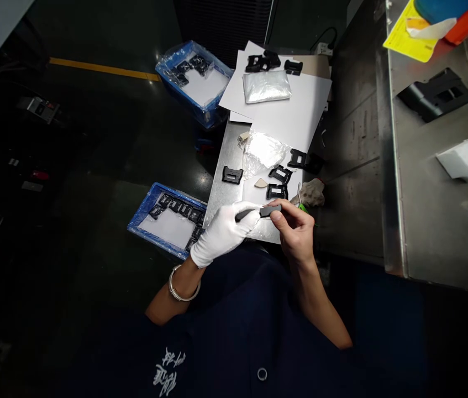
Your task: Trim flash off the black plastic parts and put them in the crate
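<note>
My left hand (226,228), in a white glove, is closed around one end of a black plastic part (270,210). The bare fingers of my right hand (298,228) pinch the other end of it. The part is seen nearly edge-on, and the fingers cover much of it. Just beyond my hands, several black frame-like plastic parts (277,191) with rectangular openings lie on the table (226,150). One more such frame (232,174) lies by itself to the left. A small beige piece (261,183) rests close to my fingers.
Two blue bins (145,233) lined with clear plastic hold black parts on white sheets. Crumpled clear film (263,152) and a plastic packet (267,87) lie on the table. At right, a metal bench (428,221) carries a larger black part (438,95). A grey lump (312,192) sits near my right hand.
</note>
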A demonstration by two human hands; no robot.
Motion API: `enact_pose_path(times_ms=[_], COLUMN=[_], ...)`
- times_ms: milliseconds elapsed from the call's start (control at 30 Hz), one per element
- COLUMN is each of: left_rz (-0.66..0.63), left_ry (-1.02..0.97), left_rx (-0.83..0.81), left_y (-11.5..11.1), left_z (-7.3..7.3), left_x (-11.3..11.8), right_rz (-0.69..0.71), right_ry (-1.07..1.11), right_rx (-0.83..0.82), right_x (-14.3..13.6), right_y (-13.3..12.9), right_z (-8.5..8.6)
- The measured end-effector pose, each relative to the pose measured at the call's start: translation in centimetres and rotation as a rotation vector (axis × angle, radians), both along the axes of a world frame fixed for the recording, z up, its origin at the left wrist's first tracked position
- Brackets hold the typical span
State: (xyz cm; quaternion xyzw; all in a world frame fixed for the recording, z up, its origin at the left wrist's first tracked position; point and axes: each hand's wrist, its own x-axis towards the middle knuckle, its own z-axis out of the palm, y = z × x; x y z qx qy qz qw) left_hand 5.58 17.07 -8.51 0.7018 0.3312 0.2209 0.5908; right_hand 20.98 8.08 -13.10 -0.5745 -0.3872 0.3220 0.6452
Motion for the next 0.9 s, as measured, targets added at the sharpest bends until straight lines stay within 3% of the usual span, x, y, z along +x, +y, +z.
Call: enact_pose_path(times_ms=[233,333,500,600,667,733,767,833,900], left_rz=[0.084,0.022,-0.194,-0.196,-0.171,-0.136,-0.113,-0.053,0.0], left_ry=[-0.017,-0.003,-0.011,0.009,0.048,0.091,0.116,0.169,0.208], left_rx=[-0.02,-0.017,-0.084,-0.12,-0.162,-0.209,-0.235,-0.286,-0.317], left_y=[-0.6,-0.6,-0.6,-0.8,-1.0,-1.3,-1.4,-1.6,-1.8], left_z=[-1.4,-1.4,-1.7,-2.8,-3.8,-5.0,-5.6,-6.9,-8.1], left_x=[0.8,0.5,0.5,1.2,1.7,1.9,1.9,1.7,1.1], right_rz=[0.038,0.099,0.135,0.241,0.348,0.368,0.297,-0.017,-0.141], right_ry=[-0.112,-0.107,-0.126,-0.141,-0.167,-0.275,-0.364,-0.65,-0.723], right_rx=[0.004,0.03,-0.035,-0.061,-0.1,-0.274,-0.423,-0.909,-1.109], right_x=[0.2,1.0,1.7,2.3,3.7,6.0,7.3,10.1,12.4], right_y=[-0.5,-0.8,-1.4,-2.0,-2.6,-3.4,-3.9,-4.6,-5.2], right_z=[0.6,0.1,-0.3,-1.1,-2.9,-6.0,-8.0,-12.2,-16.2])
